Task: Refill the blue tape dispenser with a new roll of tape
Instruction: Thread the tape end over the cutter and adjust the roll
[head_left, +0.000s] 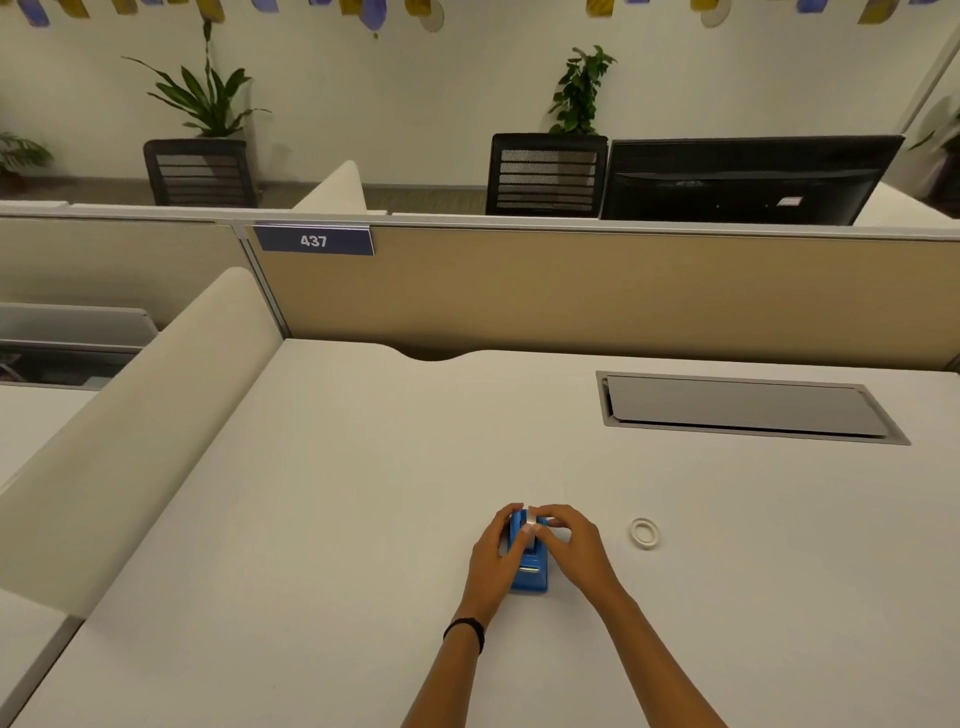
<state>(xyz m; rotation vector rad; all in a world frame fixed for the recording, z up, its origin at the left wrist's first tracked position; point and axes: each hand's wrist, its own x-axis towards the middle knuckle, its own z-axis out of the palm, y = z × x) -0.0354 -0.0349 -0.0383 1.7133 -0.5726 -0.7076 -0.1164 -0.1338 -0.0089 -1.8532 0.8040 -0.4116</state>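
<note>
Blue plastic tape dispenser (530, 569), lengthwise near-to-far, between both hands; left hand (491, 553) grips its side; right hand (574, 545) pinches the whitish tape roll (531, 521) at its far end.

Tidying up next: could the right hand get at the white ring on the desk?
Probably yes: the white ring lies right of the right hand, only desk between, though that hand is pinching the tape roll.

The dispenser (530, 577) was bright blue, its tape (531, 523) perhaps whitish-clear. Loose ring (644, 532) came up off-white, desk (363, 519) pale cream, wristband (466, 630) black, partition (571, 291) tan, and the navy plate (314, 241) carried white digits.
</note>
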